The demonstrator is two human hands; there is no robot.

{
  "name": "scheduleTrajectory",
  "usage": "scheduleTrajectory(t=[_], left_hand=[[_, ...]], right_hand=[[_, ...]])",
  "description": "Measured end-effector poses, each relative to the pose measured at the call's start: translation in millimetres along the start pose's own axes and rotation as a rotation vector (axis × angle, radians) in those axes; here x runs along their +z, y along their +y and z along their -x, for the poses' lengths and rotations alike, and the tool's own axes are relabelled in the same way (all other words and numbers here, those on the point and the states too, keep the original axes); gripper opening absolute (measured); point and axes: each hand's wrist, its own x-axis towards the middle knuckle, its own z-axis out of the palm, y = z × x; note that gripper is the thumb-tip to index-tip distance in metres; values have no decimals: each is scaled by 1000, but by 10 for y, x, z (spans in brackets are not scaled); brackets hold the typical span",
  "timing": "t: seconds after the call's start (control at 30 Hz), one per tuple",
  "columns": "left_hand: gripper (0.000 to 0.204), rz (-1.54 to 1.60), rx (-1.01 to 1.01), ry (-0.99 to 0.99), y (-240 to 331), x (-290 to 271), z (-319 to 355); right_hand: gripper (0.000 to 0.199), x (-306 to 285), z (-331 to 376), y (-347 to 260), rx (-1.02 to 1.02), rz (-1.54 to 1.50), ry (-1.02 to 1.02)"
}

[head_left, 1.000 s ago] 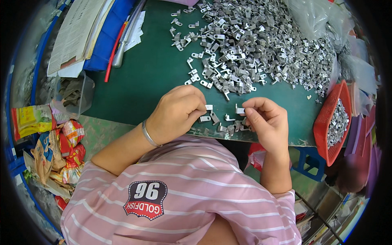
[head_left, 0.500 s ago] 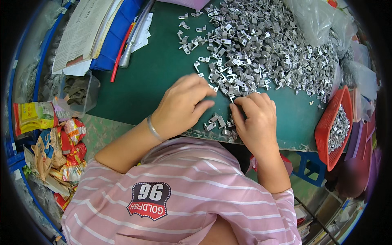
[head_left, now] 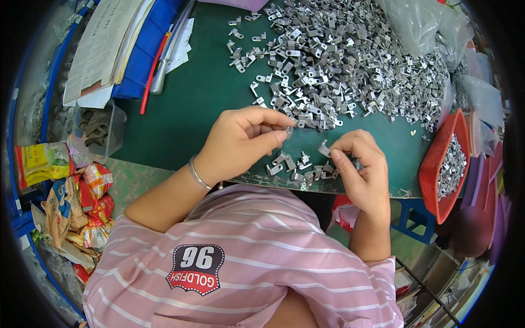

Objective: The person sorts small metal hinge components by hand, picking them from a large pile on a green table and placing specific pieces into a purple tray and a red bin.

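A wide heap of small bent metal brackets (head_left: 350,60) covers the far side of the green table (head_left: 180,120). Just short of its near edge, my left hand (head_left: 240,134) pinches a small metal bracket (head_left: 288,130) between thumb and index finger. Opposite it, my right hand (head_left: 363,169) is closed on another metal bracket (head_left: 324,148), held by its end between thumb and forefinger. Between and below the hands, a small group of loose brackets (head_left: 298,169) lies along the table's front edge. My right hand's other fingers are curled and partly hidden.
At the right edge stands a red plastic basket (head_left: 444,169) with brackets inside. Clear plastic bags (head_left: 415,30) lie at the far right. To the left are a blue file tray (head_left: 145,54) with papers, a red pen (head_left: 155,74), a screwdriver-like tool (head_left: 164,68) and a clear tub (head_left: 112,131) holding cloth.
Both hands have drawn back from the heap's near edge, the right one also moving rightward. Each now visibly pinches a bracket. More brackets lie in the group near the front edge.
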Motion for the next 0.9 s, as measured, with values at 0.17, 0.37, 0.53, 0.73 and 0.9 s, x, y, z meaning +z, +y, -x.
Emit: scheduleTrajectory(t=[0.17,0.37,0.53,0.73,0.9], left_hand=[[15,450,-336,-102,21,-98,25],[14,341,-265,-133,-40,-69,40],[16,-431,225,-156,-14,-14,140],[45,-669,440,-148,-125,102,268],[64,-738,458,-188,-104,128,290]], right_hand=[[7,-44,130,241,-39,88,28],[7,78,252,180,-94,-2,-11],[11,56,162,220,-112,64,156],[17,166,-141,355,-102,344,249],[5,86,-156,349,-136,415,197]])
